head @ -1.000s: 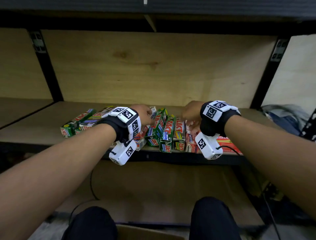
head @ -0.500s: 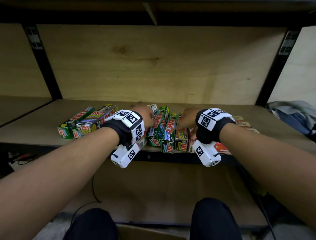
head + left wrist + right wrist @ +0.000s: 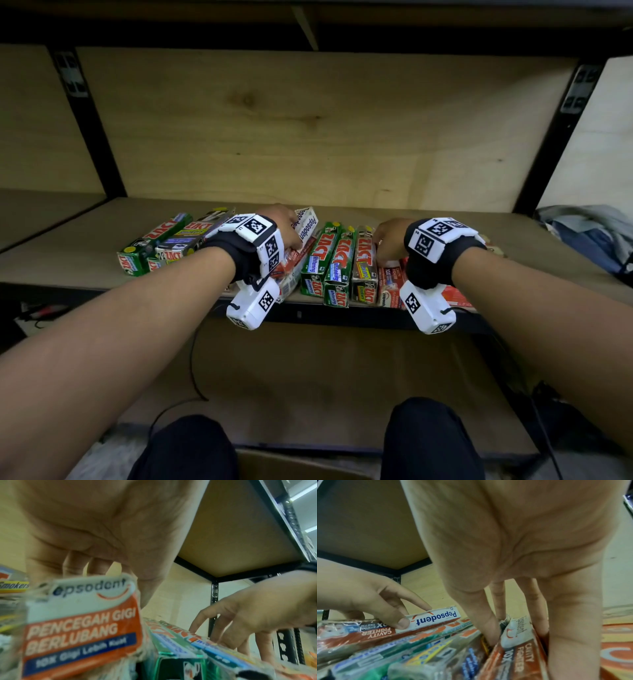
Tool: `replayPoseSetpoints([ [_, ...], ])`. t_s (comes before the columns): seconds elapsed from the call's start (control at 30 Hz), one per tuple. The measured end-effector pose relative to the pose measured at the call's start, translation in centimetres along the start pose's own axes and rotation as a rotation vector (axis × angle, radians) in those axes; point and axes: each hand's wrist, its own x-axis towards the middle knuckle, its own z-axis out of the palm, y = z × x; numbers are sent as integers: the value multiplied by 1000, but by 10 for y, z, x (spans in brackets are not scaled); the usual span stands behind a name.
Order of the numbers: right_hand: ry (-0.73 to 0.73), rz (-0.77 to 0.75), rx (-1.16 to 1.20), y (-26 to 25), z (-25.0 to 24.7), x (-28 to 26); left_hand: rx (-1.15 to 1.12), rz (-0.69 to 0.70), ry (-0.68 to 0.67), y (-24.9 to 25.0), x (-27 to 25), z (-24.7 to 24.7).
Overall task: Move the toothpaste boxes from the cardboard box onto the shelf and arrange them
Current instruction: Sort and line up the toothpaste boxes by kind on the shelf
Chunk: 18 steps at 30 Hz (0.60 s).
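Several toothpaste boxes lie in a row on the wooden shelf point(image 3: 85, 253): green Zact boxes point(image 3: 329, 263), a Zact smokers box point(image 3: 364, 263) and red-white Pepsodent packs. My left hand point(image 3: 286, 224) pinches a Pepsodent box point(image 3: 306, 224) between thumb and forefinger; that box point(image 3: 435, 618) lies tilted on top of the others. My right hand point(image 3: 385, 240) straddles another Pepsodent box point(image 3: 518, 649), with the fingers point(image 3: 481, 615) on one side and the thumb on the other. A strip of the cardboard box point(image 3: 291, 469) shows between my knees.
More Zact boxes point(image 3: 154, 246) lie at the left of the row. Black uprights point(image 3: 92, 130) frame the bay and a board closes it above. A heap of cloth point(image 3: 589, 236) lies at the right end. A cable point(image 3: 195, 359) hangs below the shelf.
Both hands have stayed at the row of boxes. The green Zact boxes now lie straighter, side by side. The head view has tilted down a little.
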Motion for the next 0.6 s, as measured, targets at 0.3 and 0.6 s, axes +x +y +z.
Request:
replayPoseSetpoints([
  [0.3, -69, -43, -121, -26, -27, -81, -122, -75, 133, -34, -2, -19],
  [0.6, -177, -8, 23, 3, -32, -35, -144, -179, 149, -89, -11, -30],
])
